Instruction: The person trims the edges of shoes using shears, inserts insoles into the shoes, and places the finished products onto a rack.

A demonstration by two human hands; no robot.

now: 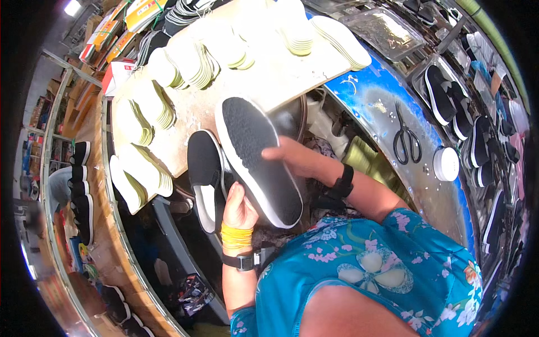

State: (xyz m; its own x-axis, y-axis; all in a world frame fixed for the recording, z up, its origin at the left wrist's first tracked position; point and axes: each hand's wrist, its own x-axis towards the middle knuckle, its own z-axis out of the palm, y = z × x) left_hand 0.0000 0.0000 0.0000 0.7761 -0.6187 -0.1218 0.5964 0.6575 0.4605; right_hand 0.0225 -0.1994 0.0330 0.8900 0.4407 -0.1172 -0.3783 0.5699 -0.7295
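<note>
Behind the upturned shoe (pixel 255 164), the left hand (pixel 240 209) is partly hidden.

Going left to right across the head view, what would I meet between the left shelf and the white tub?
Black shelf shoes → black slip-on shoe → black shoe turned sole-up → black-handled scissors → round white tub.
</note>
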